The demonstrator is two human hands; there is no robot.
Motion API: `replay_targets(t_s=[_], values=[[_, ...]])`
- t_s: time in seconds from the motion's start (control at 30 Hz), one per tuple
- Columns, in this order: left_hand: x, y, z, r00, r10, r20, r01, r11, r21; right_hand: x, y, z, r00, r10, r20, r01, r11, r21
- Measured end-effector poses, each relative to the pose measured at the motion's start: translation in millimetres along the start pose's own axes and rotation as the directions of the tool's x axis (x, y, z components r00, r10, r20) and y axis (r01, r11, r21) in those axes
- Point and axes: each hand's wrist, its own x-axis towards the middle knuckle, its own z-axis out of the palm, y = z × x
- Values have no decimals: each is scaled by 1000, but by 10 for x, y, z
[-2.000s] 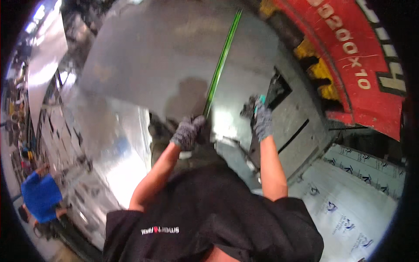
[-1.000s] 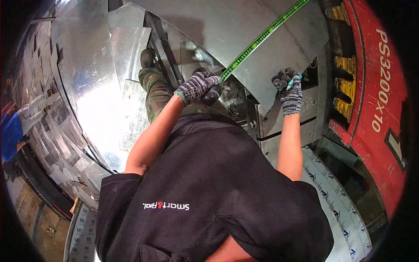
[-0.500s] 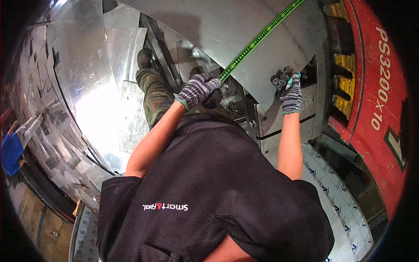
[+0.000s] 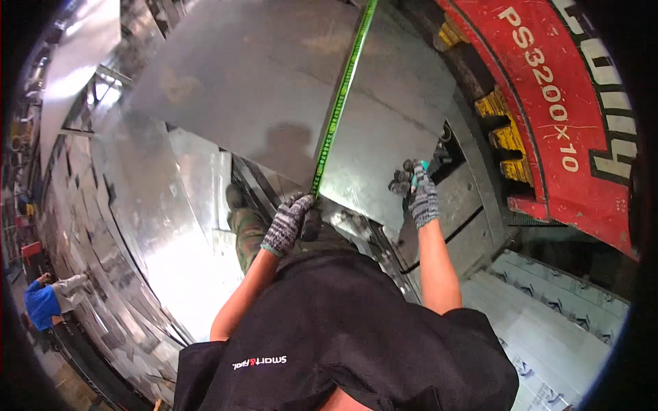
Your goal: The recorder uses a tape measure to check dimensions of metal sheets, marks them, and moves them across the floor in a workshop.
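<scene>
Tape measure (image 4: 336, 118) runs from left hand (image 4: 288, 224), pinching its near end, far across grey metal sheet (image 4: 240, 75). Tape narrow, bright green, dark-marked. Right hand (image 4: 420, 195) curled round teal marker (image 4: 424, 165), right of tape.

White lettering (image 4: 546, 96) marks the machine (image 4: 582, 195), upper right, and shirt (image 4: 356, 308), bottom; dark print (image 4: 524, 368) marks tape (image 4: 335, 116), top, and film (image 4: 558, 332), lower right.

Tape measure (image 4: 336, 109) stretched over a metal sheet (image 4: 240, 82), machine (image 4: 541, 103) to the right, loose sheets (image 4: 103, 260) to the left.
Left hand (image 4: 288, 222) at the tape's near end; right hand (image 4: 419, 193), marker (image 4: 414, 181) in it, near the sheet's right side; co-worker (image 4: 42, 305) at far left.
</scene>
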Motion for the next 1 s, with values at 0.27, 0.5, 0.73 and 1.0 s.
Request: replay_targets(t_s=[0.27, 0.5, 0.73, 1.0], values=[[-142, 138, -686, 931, -312, -190, 257, 928, -268, 12, 93, 102, 996, -80, -49, 85, 992, 98], [-240, -14, -1250, 826, -563, -27, 192, 326, -926, 2, 81, 125, 1000, -19, 21, 16, 989, 144], [-35, -499, -2143, 852, -488, -190, 115, 528, -841, 185, 145, 155, 993, 12, -121, -2, 997, 80], [473, -906, -4063, 780, -513, -358, 161, 718, -678, 327, 182, 1318, 982, -16, -189, 5, 998, -59]])
